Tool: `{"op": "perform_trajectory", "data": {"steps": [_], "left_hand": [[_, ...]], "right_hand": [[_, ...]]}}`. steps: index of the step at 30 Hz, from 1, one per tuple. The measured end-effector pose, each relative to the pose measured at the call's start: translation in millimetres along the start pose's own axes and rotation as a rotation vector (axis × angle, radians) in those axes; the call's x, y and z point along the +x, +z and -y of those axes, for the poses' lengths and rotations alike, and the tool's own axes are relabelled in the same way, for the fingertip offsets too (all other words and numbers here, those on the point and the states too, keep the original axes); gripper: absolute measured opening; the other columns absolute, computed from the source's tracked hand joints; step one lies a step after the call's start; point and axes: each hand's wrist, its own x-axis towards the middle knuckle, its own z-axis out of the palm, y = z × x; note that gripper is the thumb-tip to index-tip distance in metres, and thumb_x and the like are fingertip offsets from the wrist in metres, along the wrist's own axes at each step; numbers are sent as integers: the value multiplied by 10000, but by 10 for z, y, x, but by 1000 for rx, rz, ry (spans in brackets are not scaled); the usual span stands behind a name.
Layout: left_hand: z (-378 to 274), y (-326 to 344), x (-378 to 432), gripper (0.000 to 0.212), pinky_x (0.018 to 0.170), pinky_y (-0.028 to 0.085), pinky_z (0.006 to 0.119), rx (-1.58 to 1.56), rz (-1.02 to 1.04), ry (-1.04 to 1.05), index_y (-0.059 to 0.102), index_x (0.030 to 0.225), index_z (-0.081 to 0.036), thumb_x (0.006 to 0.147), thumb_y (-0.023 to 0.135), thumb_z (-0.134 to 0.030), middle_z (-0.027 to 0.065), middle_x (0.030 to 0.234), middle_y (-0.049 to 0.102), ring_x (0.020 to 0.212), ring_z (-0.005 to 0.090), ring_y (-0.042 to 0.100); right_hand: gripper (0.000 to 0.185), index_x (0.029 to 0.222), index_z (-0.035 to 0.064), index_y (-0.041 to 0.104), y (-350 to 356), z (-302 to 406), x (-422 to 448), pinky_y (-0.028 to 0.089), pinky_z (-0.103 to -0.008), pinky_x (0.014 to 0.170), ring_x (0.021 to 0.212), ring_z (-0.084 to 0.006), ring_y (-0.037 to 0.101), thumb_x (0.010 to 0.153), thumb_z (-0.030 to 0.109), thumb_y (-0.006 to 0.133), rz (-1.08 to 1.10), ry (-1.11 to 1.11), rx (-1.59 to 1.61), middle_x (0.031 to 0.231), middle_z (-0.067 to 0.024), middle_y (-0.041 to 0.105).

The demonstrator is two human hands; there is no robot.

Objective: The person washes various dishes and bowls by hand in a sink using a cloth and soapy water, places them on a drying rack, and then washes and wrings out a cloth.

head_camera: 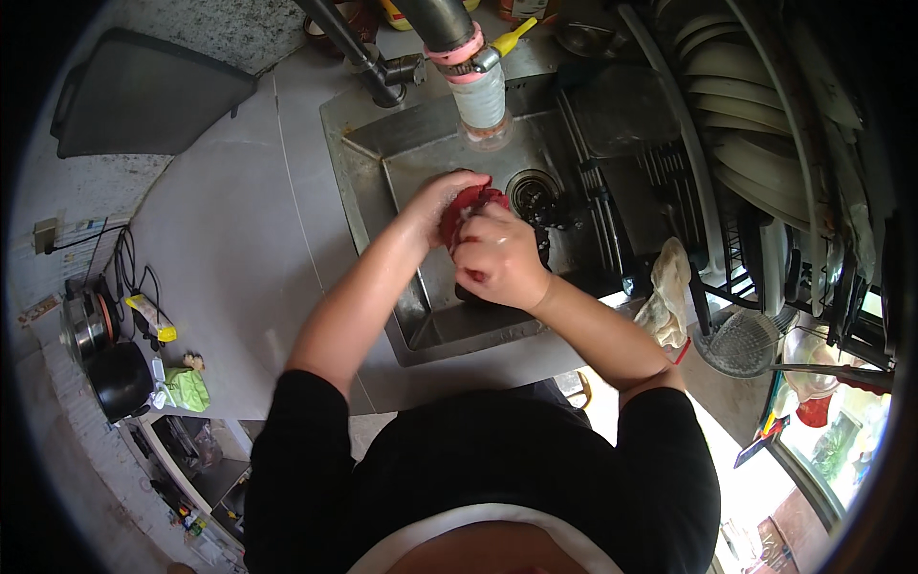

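Note:
Over a stainless steel sink (423, 158), both of my wet hands are together on a dark red object (466, 208); whether it is a cloth or a dish I cannot tell. My left hand (448, 197) curls around its left side. The bent fingers of my right hand (495, 251) press on it from the right, with some foam on the skin. Beyond my hands lies the drain (533, 192), with dark bits beside it. A faucet hose end (479, 100) with a pink ring and metal clamp hangs above the sink. Something dark under my right hand is mostly hidden.
Plates (739, 100) stand in a rack at the right. A pale cloth (665, 294) and a metal skimmer (739, 344) are near the sink's right corner. At the left are a dark board (150, 93), a black pot (118, 380) and a green bag (186, 389).

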Motion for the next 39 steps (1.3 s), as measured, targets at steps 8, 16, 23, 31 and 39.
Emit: {"op": "perform_trajectory", "data": {"steps": [8, 16, 23, 31, 39], "left_hand": [[-182, 61, 238, 248, 519, 433, 290, 1215, -292, 365, 626, 727, 7, 640, 703, -213, 65, 640, 594, 575, 134, 547], [-121, -152, -69, 242, 632, 476, 268, 305, -270, 532, 619, 897, 3, 764, 708, -178, 39, 790, 634, 692, 105, 588], [362, 155, -373, 248, 675, 488, 324, 1142, -236, 1447, 570, 778, -14, 641, 761, -94, 98, 767, 612, 722, 232, 608], [531, 81, -507, 143, 623, 471, 275, -260, -302, 840, 537, 727, -33, 840, 606, -89, 38, 753, 583, 678, 128, 559], [84, 138, -658, 95, 600, 432, 245, 322, 339, 474, 551, 766, -20, 814, 565, -101, 58, 715, 557, 641, 128, 532]], "right_hand": [[64, 681, 137, 595, 306, -157, -14, 479, -314, 634, 814, -237, 535, 626, 141, 628, 547, -185, -345, 819, -21, 531], [671, 1395, 189, 231, 326, -385, -369, 329, -510, 996, 1241, -327, 361, 831, 289, 581, -437, 1010, 1371, 1335, -93, 351], [780, 1318, 172, 373, 532, -636, -488, 384, -566, 940, 1142, -331, 479, 774, 731, 401, -350, 1241, 2170, 1259, -126, 476], [257, 643, 86, 400, 331, -68, 23, 434, -277, 580, 669, -151, 514, 702, -95, 572, -468, 666, 813, 718, -42, 520], [170, 587, 118, 543, -69, 293, 431, 406, -342, 625, 655, -216, 512, 479, 88, 671, 112, -274, 201, 685, -13, 512]]}}
